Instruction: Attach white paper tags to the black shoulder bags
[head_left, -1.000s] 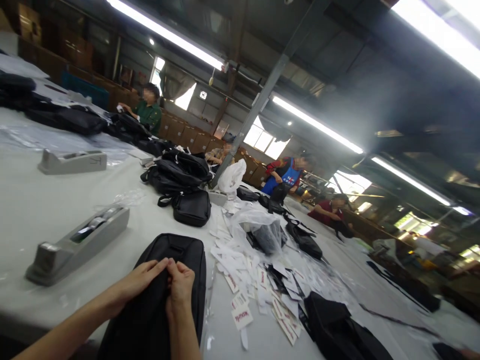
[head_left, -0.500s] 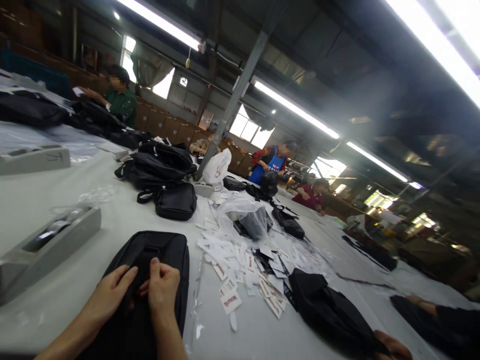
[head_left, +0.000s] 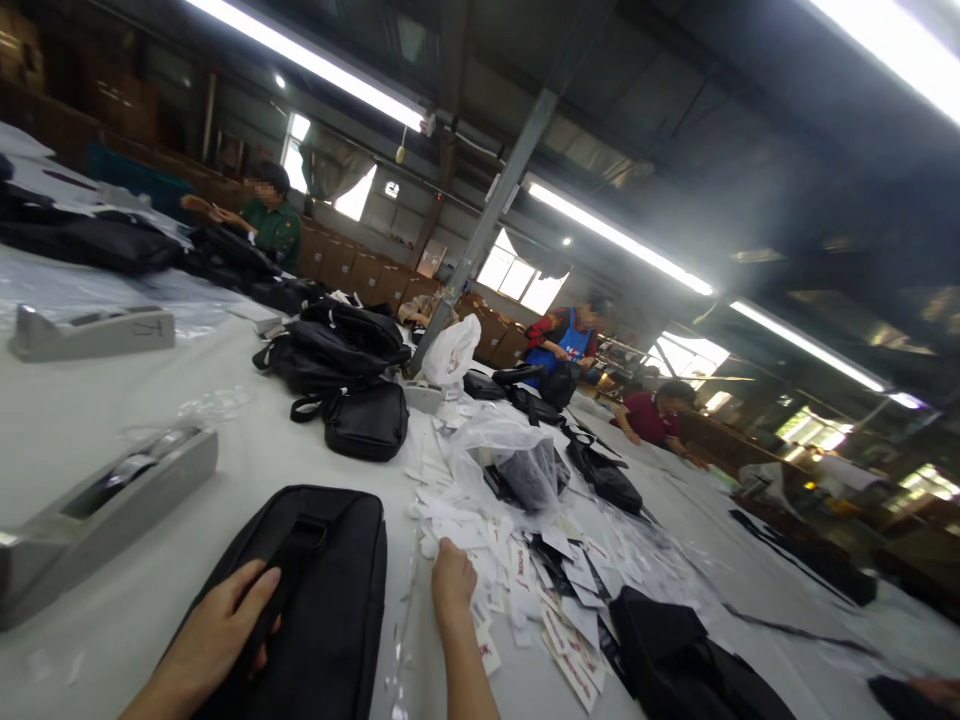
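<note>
Right hand (head_left: 452,578) now off bag (head_left: 330,590); onto tags (head_left: 510,560)

Near table edge crowded; open cloth only on the left.

Left hand (head_left: 214,640) lies on the black bag (head_left: 315,600), right hand (head_left: 452,580) at the edge of the paper tags (head_left: 517,570), which litter the table (head_left: 67,420) to the right. Narrow bare strip between bag and tags. Grey tape dispenser (head_left: 105,510) blocks just left of the bag; a second dispenser (head_left: 94,332) sits farther back, bare cloth between them. Ahead: small black pouch (head_left: 366,420), stacked bags (head_left: 334,345), clear plastic bag (head_left: 510,460) block reach. Dark bag (head_left: 675,650) lies right of the tags.
</note>
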